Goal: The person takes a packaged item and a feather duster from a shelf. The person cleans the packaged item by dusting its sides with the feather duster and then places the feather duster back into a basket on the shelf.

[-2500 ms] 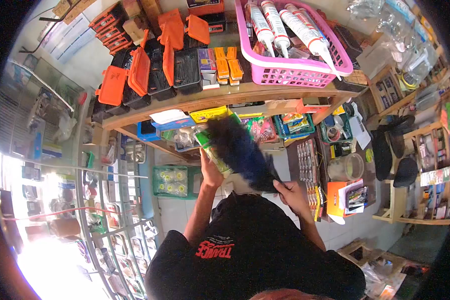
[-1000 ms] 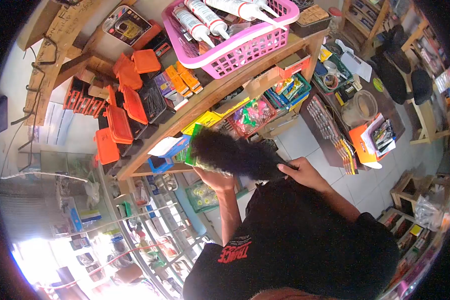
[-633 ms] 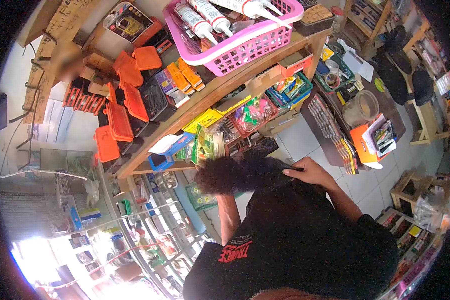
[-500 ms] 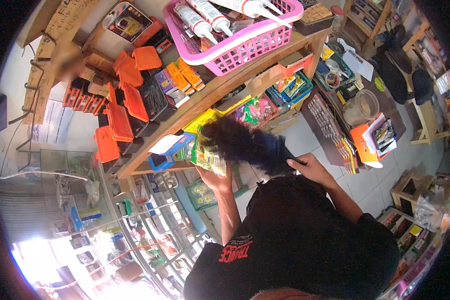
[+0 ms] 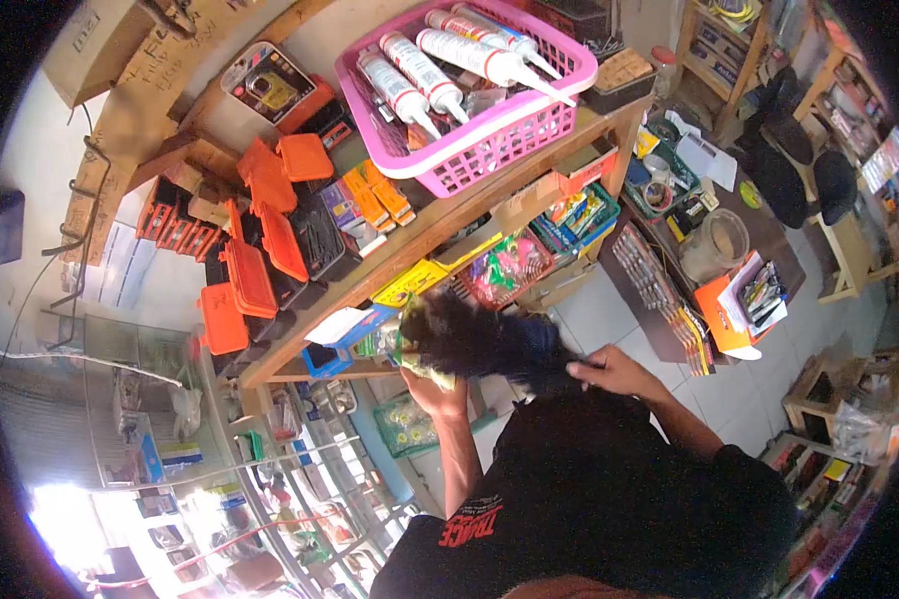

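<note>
A dark feather duster [image 5: 499, 339] is held by its handle in my right hand [image 5: 614, 373], fingers wrapped round it. Its fluffy head lies over a green and yellow packet [image 5: 410, 349] that my left hand [image 5: 436, 391] grips from below. The duster covers most of the packet, and its bristles are blurred. Both hands are in front of the shelf's lower level, near a yellow box [image 5: 410, 284].
A pink basket [image 5: 440, 170] of white sealant tubes stands on the wooden shelf [image 5: 370, 270], beside orange-lidded boxes [image 5: 240, 280]. A red basket [image 5: 509, 285] of packets sits below. Glass shelving is at lower left; a dark table [image 5: 659, 309] with goods stands right.
The view has tilted, so the shelf and basket sit lower in the frame. The duster now covers more of the packet. Both hands keep their hold.
</note>
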Tool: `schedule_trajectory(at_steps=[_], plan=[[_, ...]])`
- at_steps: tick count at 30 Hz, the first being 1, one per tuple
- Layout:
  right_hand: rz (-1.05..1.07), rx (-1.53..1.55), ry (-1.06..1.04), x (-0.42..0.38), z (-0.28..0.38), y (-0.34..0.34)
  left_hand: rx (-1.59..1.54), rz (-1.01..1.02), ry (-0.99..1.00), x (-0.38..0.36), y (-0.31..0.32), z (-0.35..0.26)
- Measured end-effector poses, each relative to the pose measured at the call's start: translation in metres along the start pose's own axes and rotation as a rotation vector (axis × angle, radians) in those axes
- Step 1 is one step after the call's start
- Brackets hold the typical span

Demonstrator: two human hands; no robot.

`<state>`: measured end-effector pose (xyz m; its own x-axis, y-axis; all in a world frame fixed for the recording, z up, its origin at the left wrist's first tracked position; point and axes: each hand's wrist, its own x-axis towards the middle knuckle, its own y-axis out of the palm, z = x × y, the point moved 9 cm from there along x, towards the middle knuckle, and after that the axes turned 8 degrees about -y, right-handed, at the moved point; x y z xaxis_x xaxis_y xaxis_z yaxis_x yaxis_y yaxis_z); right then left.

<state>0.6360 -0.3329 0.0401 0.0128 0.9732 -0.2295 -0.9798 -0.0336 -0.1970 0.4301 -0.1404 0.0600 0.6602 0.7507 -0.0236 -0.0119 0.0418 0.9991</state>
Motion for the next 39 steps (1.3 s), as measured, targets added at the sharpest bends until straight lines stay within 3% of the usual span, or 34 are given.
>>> schedule_trajectory(at_steps=[4, 6, 9, 11, 12, 13, 14, 16, 18, 24, 25, 28, 31, 34, 36, 37, 39], plan=[[0.116, -0.172, -0.135, 0.001, 0.040, -0.008, 0.095, -0.035, 0.048, 0.003, -0.008, -0.008], [0.016, 0.030, -0.048, 0.000, 0.062, -0.033, 0.184, -0.094, 0.101, -0.005, -0.015, -0.015], [-0.156, 0.262, 0.089, 0.006, 0.139, -0.076, 0.061, -0.125, 0.083, -0.001, 0.002, -0.003], [-0.092, 0.370, -0.124, 0.029, 0.193, -0.092, 0.009, -0.164, 0.051, 0.002, 0.007, 0.009], [0.058, 0.553, -0.330, 0.047, 0.224, -0.091, -0.012, -0.152, 0.025, 0.004, 0.009, 0.014], [-0.020, 0.632, -0.385, 0.057, 0.250, -0.097, -0.006, -0.158, 0.019, 0.005, 0.009, 0.018], [0.036, 0.688, -0.552, 0.072, 0.275, -0.102, 0.000, -0.164, 0.013, 0.005, 0.009, 0.022], [0.007, 0.967, -0.585, 0.097, 0.288, -0.112, 0.074, -0.213, 0.040, 0.000, 0.004, 0.026], [-0.166, 1.102, -0.569, 0.109, 0.267, -0.117, 0.073, -0.182, 0.021, -0.001, 0.007, 0.031], [-0.202, 1.087, -0.612, 0.132, 0.260, -0.107, 0.095, -0.212, 0.023, -0.022, 0.009, 0.044], [-0.240, 1.098, -0.530, 0.129, 0.268, -0.100, 0.090, -0.200, -0.005, -0.022, 0.011, 0.047], [-0.402, 0.745, -0.661, 0.126, 0.284, -0.100, 0.127, -0.223, -0.007, -0.022, 0.006, 0.044], [-0.338, 0.577, -0.769, 0.134, 0.316, -0.105, 0.156, -0.234, 0.002, -0.016, 0.005, 0.043], [-0.423, 0.277, -0.801, 0.160, 0.348, -0.129, 0.211, -0.235, -0.006, -0.010, 0.011, 0.048], [-0.445, 0.364, -0.870, 0.187, 0.362, -0.145, 0.211, -0.227, -0.026, -0.004, 0.013, 0.051], [-0.428, 0.298, -0.771, 0.175, 0.369, -0.146, 0.228, -0.222, -0.029, -0.004, 0.021, 0.056], [-0.560, 0.148, -0.927, 0.147, 0.370, -0.149, 0.252, -0.228, -0.037, -0.008, 0.021, 0.062]])
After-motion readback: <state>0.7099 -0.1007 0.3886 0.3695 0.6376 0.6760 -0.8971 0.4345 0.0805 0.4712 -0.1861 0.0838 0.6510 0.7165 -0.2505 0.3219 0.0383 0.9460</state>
